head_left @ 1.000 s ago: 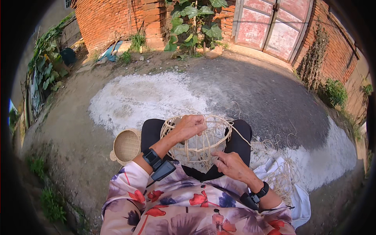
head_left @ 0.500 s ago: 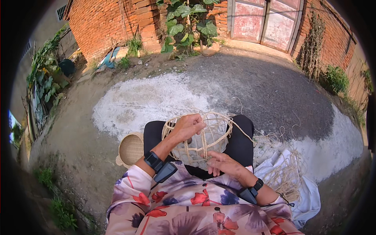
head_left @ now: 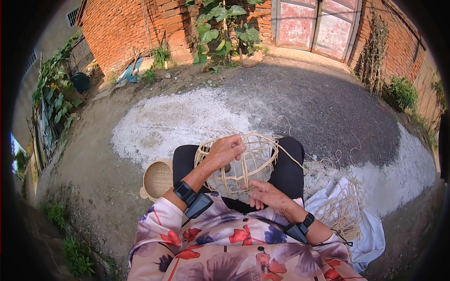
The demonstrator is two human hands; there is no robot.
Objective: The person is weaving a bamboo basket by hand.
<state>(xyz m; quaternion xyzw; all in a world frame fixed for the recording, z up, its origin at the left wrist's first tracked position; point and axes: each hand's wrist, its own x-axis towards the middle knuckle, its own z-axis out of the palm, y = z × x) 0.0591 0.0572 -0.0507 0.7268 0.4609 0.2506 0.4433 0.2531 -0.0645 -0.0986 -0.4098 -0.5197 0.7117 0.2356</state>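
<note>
An openwork basket frame [head_left: 275, 158], wound with pale straw cord, rests between my knees. My left hand [head_left: 227, 151] reaches over its far side, fingers closed round the top of a braided cord strand [head_left: 244, 171] that runs down across the opening. At the near rim, my right hand [head_left: 268, 195] pinches with thumb and forefinger at the lower end of this strand; its other fingers are curled. The fingertips partly hide what they grip. A loose length of cord [head_left: 291, 158] trails from the frame's right side over my right knee.
A small round woven basket [head_left: 158, 180] sits on the ground by my left knee. To my right, a heap of loose straw cord [head_left: 344, 218] lies on a white cloth sack [head_left: 370, 241]. Beyond are a brick wall [head_left: 117, 37], climbing plants [head_left: 224, 33] and a faded red door [head_left: 297, 25].
Hardly anything differs. The right hand's fingertips have shifted very slightly at the near rim; the left hand keeps its place on the cord.
</note>
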